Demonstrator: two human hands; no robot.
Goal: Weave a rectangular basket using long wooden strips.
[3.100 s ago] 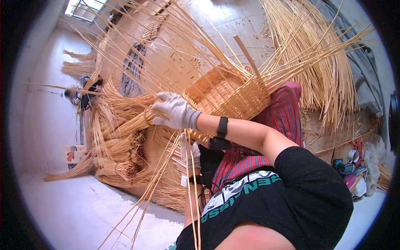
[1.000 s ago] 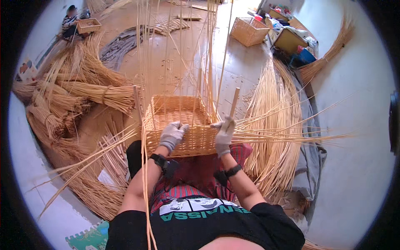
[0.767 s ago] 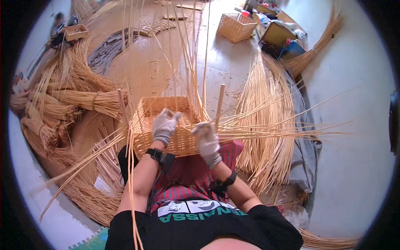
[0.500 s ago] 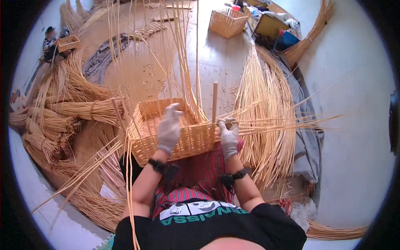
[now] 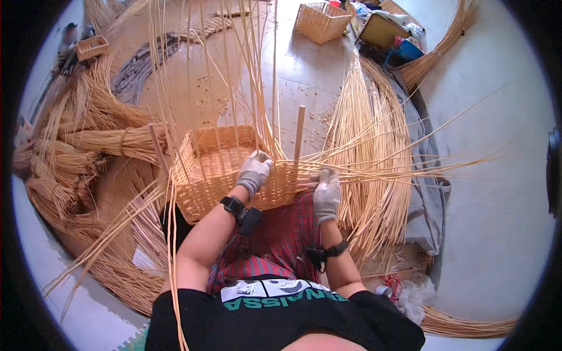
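Observation:
A rectangular wicker basket [image 5: 219, 202], partly woven, rests on my lap with its opening facing up and away from me. Tall thin upright rods rise from its far side, and thick wooden corner sticks [image 5: 299, 133] stand at its near corners. My left hand [image 5: 254, 174], in a pale glove, is closed over the near rim, right of the middle; its fingertips are partly hidden. Just beyond the right corner, my gloved right hand [image 5: 327, 195] has its fingers bent around some long wicker strands [image 5: 386, 174] that fan out to the right. Its fingertips are slightly blurred.
Bundles of wicker rods [image 5: 111, 142] lie along the left, and a large spread of rods [image 5: 372, 152] lies at the right on grey cloth [image 5: 424, 219]. Another basket [image 5: 320, 24] stands far ahead beside cluttered items. At far left a person [image 5: 68, 44] sits near a small basket [image 5: 92, 48].
My left hand has gone from raised, fingers apart, above the near side to the rim farther right. My right hand has moved slightly right and down, away from the corner stick.

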